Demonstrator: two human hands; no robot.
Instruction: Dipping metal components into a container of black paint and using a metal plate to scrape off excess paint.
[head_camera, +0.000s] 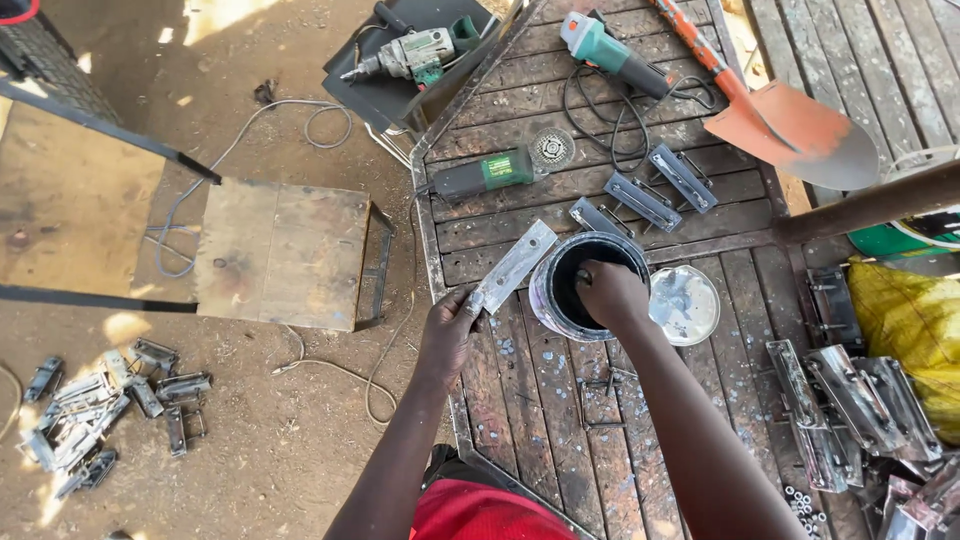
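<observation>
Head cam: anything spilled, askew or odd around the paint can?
No spill visible. The paint can stands upright, its lid lying off beside it. The right hand dips into the can; the left hand holds a flat metal plate. Pale spatter speckles the slatted metal surface.

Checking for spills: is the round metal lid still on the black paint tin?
No: the round metal lid lies on the slatted metal surface beside the open black paint tin.

On the slatted panel (520, 400) I see the paint can (560, 305) near its left edge, lid (685, 305) just right of it. My left hand (447, 330) holds a flat plate (513, 266) left of the can; my right hand (610, 292) sits in it. Two grinders (490, 172) and a shovel (790, 125) lie behind.
</observation>
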